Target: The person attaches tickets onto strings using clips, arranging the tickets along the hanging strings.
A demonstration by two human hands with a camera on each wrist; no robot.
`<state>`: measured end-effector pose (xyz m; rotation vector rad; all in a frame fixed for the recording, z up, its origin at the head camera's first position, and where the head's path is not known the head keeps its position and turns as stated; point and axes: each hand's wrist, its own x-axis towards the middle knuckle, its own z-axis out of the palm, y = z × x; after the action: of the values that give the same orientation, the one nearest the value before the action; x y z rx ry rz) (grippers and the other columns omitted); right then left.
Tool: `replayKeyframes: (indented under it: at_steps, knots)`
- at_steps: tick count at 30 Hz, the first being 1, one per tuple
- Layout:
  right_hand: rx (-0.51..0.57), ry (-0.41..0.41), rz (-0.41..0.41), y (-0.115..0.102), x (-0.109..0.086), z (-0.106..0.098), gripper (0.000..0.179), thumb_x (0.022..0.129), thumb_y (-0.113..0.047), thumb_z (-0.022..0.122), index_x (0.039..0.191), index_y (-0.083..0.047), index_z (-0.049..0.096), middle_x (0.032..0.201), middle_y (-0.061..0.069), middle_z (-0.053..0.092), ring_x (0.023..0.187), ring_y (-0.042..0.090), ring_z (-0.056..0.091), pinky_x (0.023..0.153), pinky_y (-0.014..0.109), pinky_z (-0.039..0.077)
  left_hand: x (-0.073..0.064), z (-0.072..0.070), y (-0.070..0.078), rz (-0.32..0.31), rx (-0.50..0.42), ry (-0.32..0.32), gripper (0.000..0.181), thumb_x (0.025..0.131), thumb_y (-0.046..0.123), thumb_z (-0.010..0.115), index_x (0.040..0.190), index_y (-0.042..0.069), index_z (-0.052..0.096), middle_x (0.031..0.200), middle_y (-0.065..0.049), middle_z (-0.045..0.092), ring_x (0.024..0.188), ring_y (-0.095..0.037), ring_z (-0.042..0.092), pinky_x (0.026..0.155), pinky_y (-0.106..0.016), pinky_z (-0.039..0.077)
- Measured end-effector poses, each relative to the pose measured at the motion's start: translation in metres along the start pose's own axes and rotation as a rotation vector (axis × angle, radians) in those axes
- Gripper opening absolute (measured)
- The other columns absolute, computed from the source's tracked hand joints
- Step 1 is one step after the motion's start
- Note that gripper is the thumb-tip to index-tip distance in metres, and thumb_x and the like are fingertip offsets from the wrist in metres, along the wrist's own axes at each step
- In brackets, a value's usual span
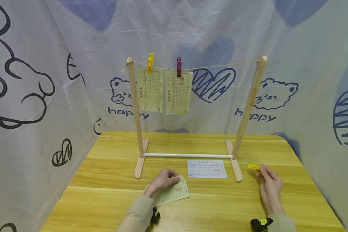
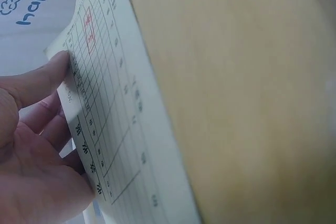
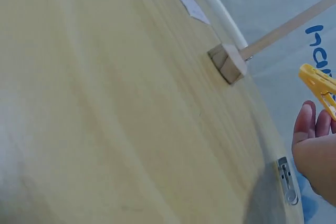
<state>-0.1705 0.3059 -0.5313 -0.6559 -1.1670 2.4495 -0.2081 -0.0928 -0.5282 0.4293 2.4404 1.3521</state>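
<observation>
Head view: left hand [image 1: 163, 180] has thumb and fingers clamped on green slip [image 1: 176, 193], its printed end sticking out right of them. Right hand [image 1: 270, 187] pinches yellow clip [image 1: 253, 166], poking left past the fingertips. White slip [image 1: 207, 169] between both hands' fingers; rack [image 1: 188, 155] beyond them.

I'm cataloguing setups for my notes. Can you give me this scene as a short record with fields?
Left hand: pinches a green slip
Right hand: holds a yellow clip
Rack: wooden, with a white bar and a string
On string: left slip under another yellow clip; right slip under a maroon clip
On table: white slip, on the near side of the bar
</observation>
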Motion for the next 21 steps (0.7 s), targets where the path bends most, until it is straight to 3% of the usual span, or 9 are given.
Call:
replayKeyframes:
  at_steps: [6,13,21]
  knots:
    - [0.111,-0.078,0.020,-0.005,-0.005,0.004,0.022,0.092,-0.010,0.070,0.114,-0.009,0.070,0.109,0.000,0.067,0.092,0.010,0.068,0.084,0.023,0.060,0.000,-0.001,0.003,-0.010,-0.024,0.027,0.020,0.096,0.017,0.068,0.096,-0.002,0.073,0.084,-0.009,0.069,0.072,-0.011,0.053,0.063,-0.020,0.045]
    - [0.162,-0.082,0.026,-0.011,-0.009,0.017,0.030,0.093,-0.011,0.069,0.123,-0.007,0.066,0.113,0.002,0.063,0.089,0.013,0.068,0.081,0.025,0.060,0.000,-0.001,0.010,-0.020,-0.065,0.093,0.025,0.096,0.020,0.068,0.103,-0.003,0.073,0.091,-0.012,0.071,0.077,-0.013,0.058,0.067,-0.023,0.048]
    - [0.249,-0.240,-0.051,-0.013,-0.015,0.023,0.031,0.099,-0.007,0.059,0.129,-0.001,0.060,0.112,0.006,0.065,0.090,0.016,0.069,0.078,0.025,0.059,0.004,-0.001,0.022,0.030,-0.212,0.208,0.024,0.096,0.017,0.068,0.102,-0.006,0.073,0.094,-0.021,0.075,0.076,-0.010,0.061,0.064,-0.017,0.048]
